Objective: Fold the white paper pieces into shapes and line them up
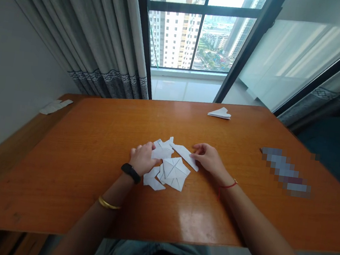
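White paper pieces lie in a loose cluster on the wooden table. At its front sits a creased, five-sided paper piece (175, 170) over other sheets. My left hand (144, 157) is at the left of the cluster, its fingers closed on the edge of a white paper piece (163, 151). Smaller paper scraps (152, 179) lie just below that hand. My right hand (208, 157) pinches the right end of a long white paper strip (183, 153), whose left end reaches the cluster.
A folded white paper (220, 113) rests near the table's far edge. Pale paper (55, 106) lies on a ledge at the left. A blurred-out object (286, 170) is on the right side of the wooden table (86, 191). Beyond stand a grey curtain (107, 31) and a window.
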Available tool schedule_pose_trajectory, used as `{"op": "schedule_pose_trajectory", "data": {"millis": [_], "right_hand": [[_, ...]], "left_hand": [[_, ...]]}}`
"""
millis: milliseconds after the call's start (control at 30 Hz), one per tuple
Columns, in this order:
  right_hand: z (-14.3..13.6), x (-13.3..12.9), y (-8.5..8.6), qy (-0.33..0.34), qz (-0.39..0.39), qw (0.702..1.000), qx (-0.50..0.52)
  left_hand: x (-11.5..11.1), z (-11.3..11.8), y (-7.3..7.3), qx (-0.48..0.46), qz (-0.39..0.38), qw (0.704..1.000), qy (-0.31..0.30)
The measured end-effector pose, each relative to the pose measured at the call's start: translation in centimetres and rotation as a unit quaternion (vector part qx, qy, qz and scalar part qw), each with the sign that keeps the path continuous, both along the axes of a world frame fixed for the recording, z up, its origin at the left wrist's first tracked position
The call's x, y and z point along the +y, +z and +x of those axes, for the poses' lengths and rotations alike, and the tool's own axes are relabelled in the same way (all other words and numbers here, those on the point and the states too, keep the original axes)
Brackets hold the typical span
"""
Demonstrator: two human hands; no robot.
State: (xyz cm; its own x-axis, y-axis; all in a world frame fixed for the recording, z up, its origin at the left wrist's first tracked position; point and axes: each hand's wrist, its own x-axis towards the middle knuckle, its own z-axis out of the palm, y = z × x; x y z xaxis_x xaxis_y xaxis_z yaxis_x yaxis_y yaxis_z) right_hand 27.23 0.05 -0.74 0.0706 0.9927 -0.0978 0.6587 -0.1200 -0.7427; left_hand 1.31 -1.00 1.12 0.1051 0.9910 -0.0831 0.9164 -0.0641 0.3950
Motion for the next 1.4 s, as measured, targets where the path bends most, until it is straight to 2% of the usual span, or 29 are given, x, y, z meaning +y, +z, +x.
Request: {"op": "schedule_pose_trajectory", "data": {"millis": [67,200,300,367,433,533,600,667,733,800,900,967,1067,1133,1200,1267,1333,1400], "right_hand": [[-0.2,-0.5,0.3,0.001,0.019,0.999,-0.031],[-1.6,-1.5,1.1,0.025,0.014,0.990,-0.136],[-1.9,-1.8,1.2,0.028,0.000,0.992,-0.124],[-1.6,-1.7,1.0,0.011,0.018,0.997,-0.069],[-1.0,-1.5,0.9,-0.025,0.065,0.997,0.017],[-0.6,-1.6,1.4,-0.106,0.165,0.973,0.119],[-0.9,-2.2,2.0,-0.132,0.248,0.953,0.117],[-1.5,-3.2,2.8,-0.102,0.353,0.928,0.061],[-2.3,-4.2,3.4,-0.037,0.449,0.893,-0.012],[-3.0,-4.9,3.6,0.028,0.502,0.863,-0.055],[-3.6,-5.0,3.3,0.081,0.504,0.859,-0.045],[-3.5,-4.7,2.8,0.074,0.480,0.874,-0.016],[-3.1,-4.0,2.2,0.026,0.442,0.896,0.022],[-2.7,-3.6,1.9,0.016,0.424,0.905,0.030],[-2.6,-3.3,1.7,0.026,0.415,0.909,0.016],[-2.8,-3.1,1.4,0.038,0.419,0.907,-0.014],[-3.1,-2.9,1.2,0.057,0.428,0.901,-0.040],[-3.4,-2.9,1.1,0.080,0.435,0.896,-0.048]], "left_hand": [[-0.1,-0.4,0.2,-0.042,0.030,0.999,-0.001],[-0.9,-0.5,0.7,-0.115,0.195,0.974,-0.015],[-1.2,-0.2,0.5,-0.187,0.252,0.949,-0.043],[-1.2,-0.1,0.1,-0.254,0.231,0.938,-0.050],[-1.2,0.1,-0.3,-0.340,0.176,0.923,-0.040],[-1.4,0.7,-0.6,-0.482,0.059,0.874,-0.029],[-1.7,1.3,-0.8,-0.541,0.016,0.841,-0.015],[-2.2,2.0,-1.1,-0.569,0.011,0.822,0.005],[-2.6,2.7,-1.5,-0.580,0.006,0.814,0.009],[-3.1,3.1,-1.8,-0.587,-0.010,0.810,-0.002],[-3.4,3.0,-1.7,-0.561,-0.016,0.827,-0.026],[-3.2,2.5,-1.3,-0.509,0.001,0.860,-0.019],[-2.6,1.5,-0.8,-0.334,0.085,0.939,0.013],[-2.2,1.1,-0.7,-0.189,0.131,0.973,0.008],[-1.9,0.8,-1.0,-0.089,0.130,0.988,-0.005],[-1.7,0.8,-1.3,-0.051,0.108,0.993,-0.004],[-1.6,0.7,-1.5,-0.058,0.084,0.995,0.002],[-1.3,0.6,-1.4,-0.117,0.052,0.992,0.002]]}}
